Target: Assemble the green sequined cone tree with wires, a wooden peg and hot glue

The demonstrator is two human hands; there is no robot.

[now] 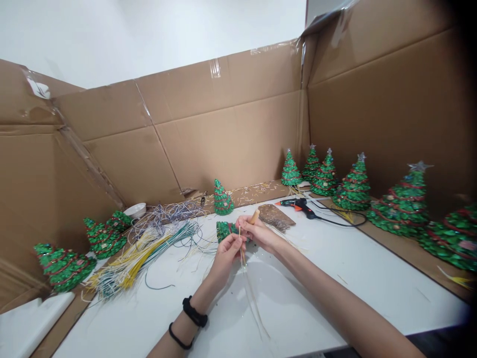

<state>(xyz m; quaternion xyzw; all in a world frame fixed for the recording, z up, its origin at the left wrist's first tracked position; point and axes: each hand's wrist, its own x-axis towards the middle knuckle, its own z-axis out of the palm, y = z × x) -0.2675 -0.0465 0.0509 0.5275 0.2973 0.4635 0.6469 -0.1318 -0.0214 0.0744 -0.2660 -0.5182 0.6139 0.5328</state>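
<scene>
Pinching thin strands [243, 261], left hand [226, 258] nearly closed; right hand [259, 234] curled on wooden handle [255, 216]; small green tree [225, 230] half hidden behind them, unclear which hand holds it.

Right hand [259, 233] can pass low along the white table [316, 278] to the glue gun [298, 205], its black cord [337, 222] trailing behind. Left hand [225, 261] runs into the heap of wire strands [126, 266] first, small trees [63, 266] beyond. Cardboard wall [223, 144] closes the back.
</scene>
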